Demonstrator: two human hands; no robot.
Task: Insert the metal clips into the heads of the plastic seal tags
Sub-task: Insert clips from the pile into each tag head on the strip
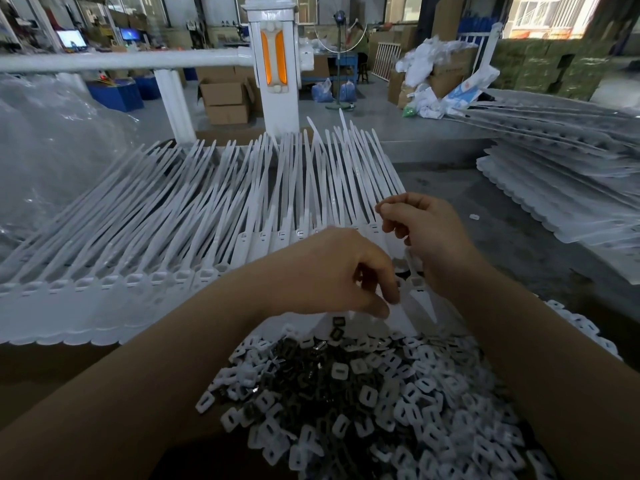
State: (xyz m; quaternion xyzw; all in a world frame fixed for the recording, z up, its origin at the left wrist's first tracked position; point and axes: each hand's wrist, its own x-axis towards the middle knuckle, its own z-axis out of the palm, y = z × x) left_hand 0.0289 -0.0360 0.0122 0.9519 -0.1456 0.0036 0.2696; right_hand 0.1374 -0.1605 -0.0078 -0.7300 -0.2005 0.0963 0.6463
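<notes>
- The left hand covers several heads in the row of seal tags.
- What the right hand pinches is too small to tell.
- The pile of clips runs off the bottom edge.

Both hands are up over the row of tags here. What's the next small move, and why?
Probably press the small piece pinched in the right hand into a seal tag head just below it. The left hand is curled over the tags beside it; the clip pile lies near.
</notes>
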